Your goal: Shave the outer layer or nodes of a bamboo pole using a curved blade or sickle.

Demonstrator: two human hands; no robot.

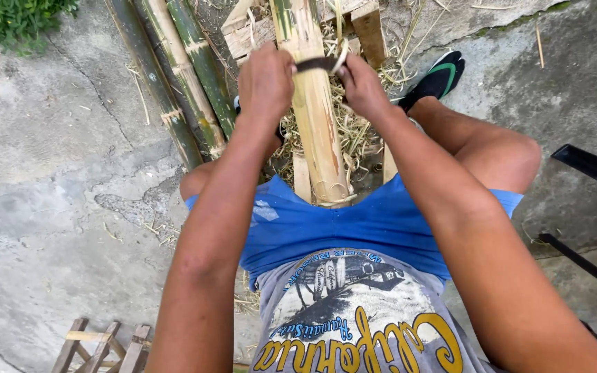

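Pale peeled bamboo pole (pixel 316 117) runs 12-to-6 between knees; left hand (pixel 265 83) and right hand (pixel 362 86) grip dark curved blade (pixel 318 64) across it, equally near.

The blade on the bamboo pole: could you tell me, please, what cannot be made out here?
Head view:
- Blade: its ends are hidden inside the left hand and right hand.
- Bamboo pole: top cut off by the frame edge.
- Wooden frame under it: mostly hidden by pole and shavings.

Pale yellow bamboo pole (pixel 316 117), green mottled bamboo stalks (pixel 181 76), blue shorts (pixel 340 224), black-and-green sandal (pixel 439 79)
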